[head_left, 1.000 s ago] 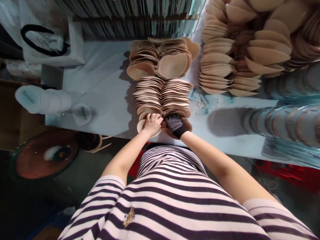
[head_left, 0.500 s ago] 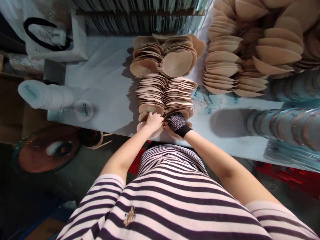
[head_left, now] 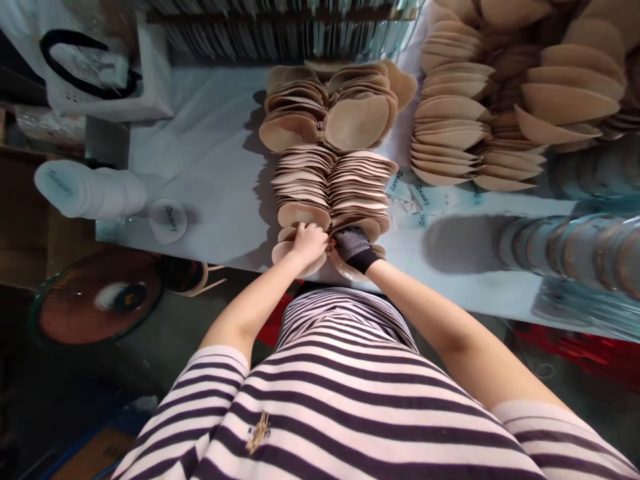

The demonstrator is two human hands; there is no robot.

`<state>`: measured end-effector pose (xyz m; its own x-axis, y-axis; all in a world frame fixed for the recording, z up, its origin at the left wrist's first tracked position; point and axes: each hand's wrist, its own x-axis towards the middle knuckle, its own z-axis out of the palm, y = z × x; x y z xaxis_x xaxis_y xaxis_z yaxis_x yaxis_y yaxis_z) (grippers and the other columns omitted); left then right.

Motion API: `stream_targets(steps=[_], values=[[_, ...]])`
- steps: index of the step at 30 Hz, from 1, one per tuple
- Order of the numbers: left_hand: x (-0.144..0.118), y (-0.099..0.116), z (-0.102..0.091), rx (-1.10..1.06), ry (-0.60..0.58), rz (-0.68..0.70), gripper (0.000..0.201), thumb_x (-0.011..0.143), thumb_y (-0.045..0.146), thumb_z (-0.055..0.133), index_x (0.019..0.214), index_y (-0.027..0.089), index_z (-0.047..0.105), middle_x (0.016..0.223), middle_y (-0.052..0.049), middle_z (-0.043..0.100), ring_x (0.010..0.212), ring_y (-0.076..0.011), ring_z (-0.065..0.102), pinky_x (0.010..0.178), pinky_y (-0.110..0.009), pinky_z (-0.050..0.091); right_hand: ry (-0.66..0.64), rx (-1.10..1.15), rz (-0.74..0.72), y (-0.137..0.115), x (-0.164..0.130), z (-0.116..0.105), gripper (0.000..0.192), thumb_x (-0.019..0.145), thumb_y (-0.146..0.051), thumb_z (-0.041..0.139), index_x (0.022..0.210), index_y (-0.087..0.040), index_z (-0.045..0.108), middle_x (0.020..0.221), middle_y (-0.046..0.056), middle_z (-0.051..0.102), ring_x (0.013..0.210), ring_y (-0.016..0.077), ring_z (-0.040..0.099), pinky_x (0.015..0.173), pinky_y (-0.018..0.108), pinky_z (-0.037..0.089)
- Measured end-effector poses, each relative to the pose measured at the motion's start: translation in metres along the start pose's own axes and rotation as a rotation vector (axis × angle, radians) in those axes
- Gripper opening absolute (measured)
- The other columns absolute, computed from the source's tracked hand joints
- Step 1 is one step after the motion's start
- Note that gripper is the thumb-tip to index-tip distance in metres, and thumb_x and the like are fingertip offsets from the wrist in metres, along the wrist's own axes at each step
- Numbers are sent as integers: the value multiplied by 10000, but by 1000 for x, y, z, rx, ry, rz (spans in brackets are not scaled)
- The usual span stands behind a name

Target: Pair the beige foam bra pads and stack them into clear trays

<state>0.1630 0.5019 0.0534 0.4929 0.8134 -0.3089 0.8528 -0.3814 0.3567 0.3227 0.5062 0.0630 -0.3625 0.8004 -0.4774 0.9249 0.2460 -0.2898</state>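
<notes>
My bare left hand point(head_left: 309, 241) and dot-gloved right hand point(head_left: 353, 244) both pinch the nearest tan foam cup pair point(head_left: 327, 261) at the white table's point(head_left: 210, 167) front edge. Risk: it overhangs; a tug could drop it or topple the shingled tan cup row point(head_left: 333, 187) behind.

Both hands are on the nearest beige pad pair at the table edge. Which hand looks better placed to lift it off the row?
Probably the left hand: bare, closed over the nearest pad pair. The gloved right hand only rests against its other half.
</notes>
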Motion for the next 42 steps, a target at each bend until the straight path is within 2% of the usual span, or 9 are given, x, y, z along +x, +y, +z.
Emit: stream_targets(steps=[7,12,15,19,24,26,31,36,42], values=[[-3,9,6,-40,14,-101,251,916,225,531,878,190,776,969,-120,755,1069,-289,585,967,-472,364,18,130,83,-2,-4,5,276,936,-148,502,993,-134,771,1062,146,769,966,246,692,903,301,504],[-2,10,13,-212,-20,-228,239,919,268,541,857,246,771,964,-54,776,1020,-257,620,921,-430,380,46,171,138,-5,-8,9,312,957,-140,461,1078,-148,749,1133,101,759,1020,208,682,933,268,497],[-4,9,16,-134,-10,-162,250,924,236,525,859,220,766,973,-80,765,1045,-276,602,934,-452,369,46,125,112,-5,-10,10,317,972,-158,450,1096,-145,742,1158,112,750,1039,212,670,944,274,486],[-14,6,14,3,48,-73,241,944,291,530,928,210,757,1015,-118,734,1101,-307,547,965,-491,354,-43,-86,9,3,-11,8,292,964,-198,490,1056,-111,753,1096,166,748,1017,277,662,940,369,477],[-21,3,11,17,73,-75,212,930,339,584,1018,202,721,1067,-112,718,1081,-289,550,963,-469,363,0,-158,-139,1,0,-5,387,1009,-194,383,1175,-106,721,1208,209,701,1139,307,607,960,418,434],[-22,5,12,24,69,-78,203,920,337,604,1007,194,720,1065,-115,718,1071,-293,553,951,-468,368,-25,-205,-177,-4,8,-9,373,995,-154,393,1145,-75,726,1195,232,700,1129,313,606,964,421,415],[-23,10,8,4,33,-89,330,985,426,510,919,192,734,964,-119,728,1025,-290,567,966,-477,365,-124,-208,-112,-7,17,-17,278,954,-192,525,1059,-80,757,1105,228,737,1027,310,640,912,367,420],[-16,13,6,5,104,-148,242,936,269,584,1147,215,687,1194,-122,642,1125,-293,527,956,-431,404,-71,-191,-75,-3,8,-25,341,983,-235,456,1094,-110,753,1173,208,725,1068,330,621,941,394,424],[-3,13,9,-36,105,-120,205,913,216,561,933,216,766,1224,-128,607,1183,-331,478,985,-499,399,-81,-188,-109,-5,5,-21,337,983,-261,472,1102,-124,756,1185,208,721,1109,352,623,959,425,433]])
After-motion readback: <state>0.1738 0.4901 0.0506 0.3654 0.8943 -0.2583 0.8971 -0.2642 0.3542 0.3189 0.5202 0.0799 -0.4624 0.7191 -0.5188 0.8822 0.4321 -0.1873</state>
